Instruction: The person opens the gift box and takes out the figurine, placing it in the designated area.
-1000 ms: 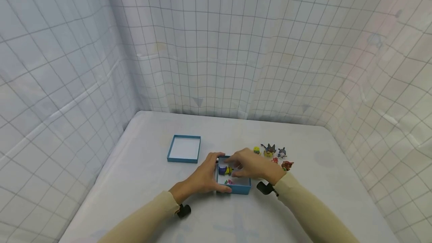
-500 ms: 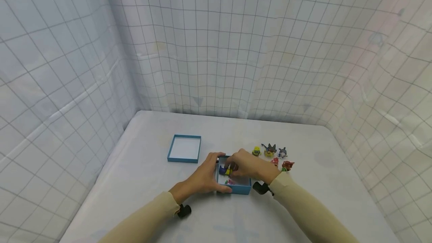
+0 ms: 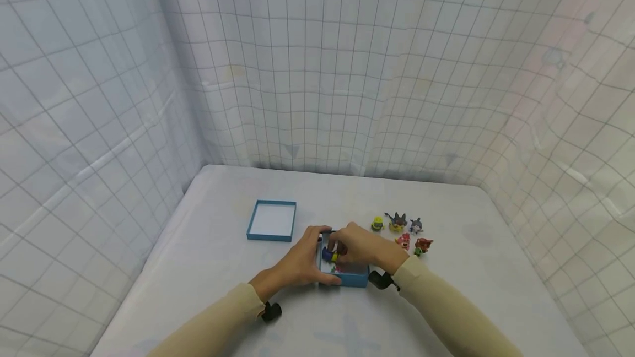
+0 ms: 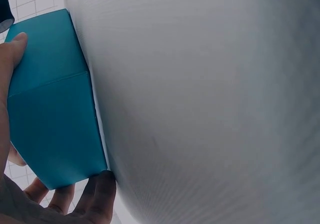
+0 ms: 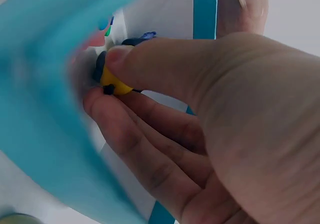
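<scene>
A teal box (image 3: 354,280) with a white inside stands on the table, its top uncovered. My left hand (image 3: 299,262) grips the box at its left side, thumb on the near wall and fingers around the far corner. In the left wrist view the teal outer walls (image 4: 55,129) fill the space between thumb and fingers. Reaching into the box, my right hand (image 3: 361,245) pinches a small yellow and dark blue toy figure (image 5: 114,81) between thumb and fingertips. A pink and green toy figure (image 3: 335,269) lies near it inside, partly hidden.
A shallow teal-rimmed lid (image 3: 272,220) lies at the back left, white inside up. Right of the box are several toy figures: a yellow one (image 3: 377,223), a dark-eared one (image 3: 397,222), a grey one (image 3: 416,226), a red one (image 3: 403,241) and a brown one (image 3: 423,245).
My right hand's fingers have closed on the yellow and dark blue figure, which has turned slightly within the box. The left hand stays on the box.
</scene>
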`<action>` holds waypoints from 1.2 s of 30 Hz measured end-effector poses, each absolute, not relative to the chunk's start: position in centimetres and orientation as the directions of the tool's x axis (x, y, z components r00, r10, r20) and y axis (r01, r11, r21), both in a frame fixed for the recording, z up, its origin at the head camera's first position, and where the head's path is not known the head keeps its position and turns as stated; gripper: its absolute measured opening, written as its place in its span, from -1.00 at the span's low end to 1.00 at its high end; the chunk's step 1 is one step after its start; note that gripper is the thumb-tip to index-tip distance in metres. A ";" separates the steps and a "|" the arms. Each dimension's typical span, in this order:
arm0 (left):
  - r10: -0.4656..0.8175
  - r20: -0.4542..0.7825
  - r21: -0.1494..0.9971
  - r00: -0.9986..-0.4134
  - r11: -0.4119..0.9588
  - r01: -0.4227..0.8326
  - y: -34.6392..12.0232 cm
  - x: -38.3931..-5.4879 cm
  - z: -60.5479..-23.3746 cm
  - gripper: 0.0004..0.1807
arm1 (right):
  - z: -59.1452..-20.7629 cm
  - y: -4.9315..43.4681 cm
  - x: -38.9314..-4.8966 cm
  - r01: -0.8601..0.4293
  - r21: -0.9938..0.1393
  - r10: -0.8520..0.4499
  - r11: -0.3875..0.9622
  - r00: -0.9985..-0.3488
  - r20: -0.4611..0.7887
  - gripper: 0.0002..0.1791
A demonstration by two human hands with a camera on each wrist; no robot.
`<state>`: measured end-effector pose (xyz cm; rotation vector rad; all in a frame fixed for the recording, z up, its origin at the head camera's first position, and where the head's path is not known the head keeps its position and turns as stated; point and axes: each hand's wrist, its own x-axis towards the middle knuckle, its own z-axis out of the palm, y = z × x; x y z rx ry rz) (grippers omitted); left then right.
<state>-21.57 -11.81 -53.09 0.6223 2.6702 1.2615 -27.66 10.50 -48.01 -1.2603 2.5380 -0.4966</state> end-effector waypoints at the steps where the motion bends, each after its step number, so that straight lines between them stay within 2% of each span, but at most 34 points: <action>1: 0.415 0.064 0.761 -0.907 0.568 0.314 -11.8 -21.5 -53.2 0.40 | -48.0 10.5 -27.6 -0.713 -0.413 -0.803 0.567 -0.590 -0.084 -0.76; 15: 0.412 0.040 0.748 -0.910 0.591 0.301 -11.7 -21.5 -52.7 0.39 | -48.0 11.1 -27.4 -0.713 -0.424 -0.803 0.559 -0.593 -0.062 -0.80; 23: 0.410 0.057 0.753 -0.910 0.581 0.309 -11.8 -21.7 -53.1 0.38 | -47.7 11.8 -27.1 -0.721 -0.461 -0.809 0.518 -0.587 0.009 -0.81; 29: 0.421 0.024 0.755 -0.907 0.587 0.293 -11.7 -21.4 -53.5 0.38 | -47.4 12.9 -26.5 -0.687 -0.477 -0.779 0.548 -0.627 0.009 -0.79; 36: 0.408 0.043 0.757 -0.912 0.582 0.296 -11.9 -21.6 -53.3 0.38 | -46.1 13.9 -26.1 -0.692 -0.469 -0.756 0.549 -0.650 0.075 -0.73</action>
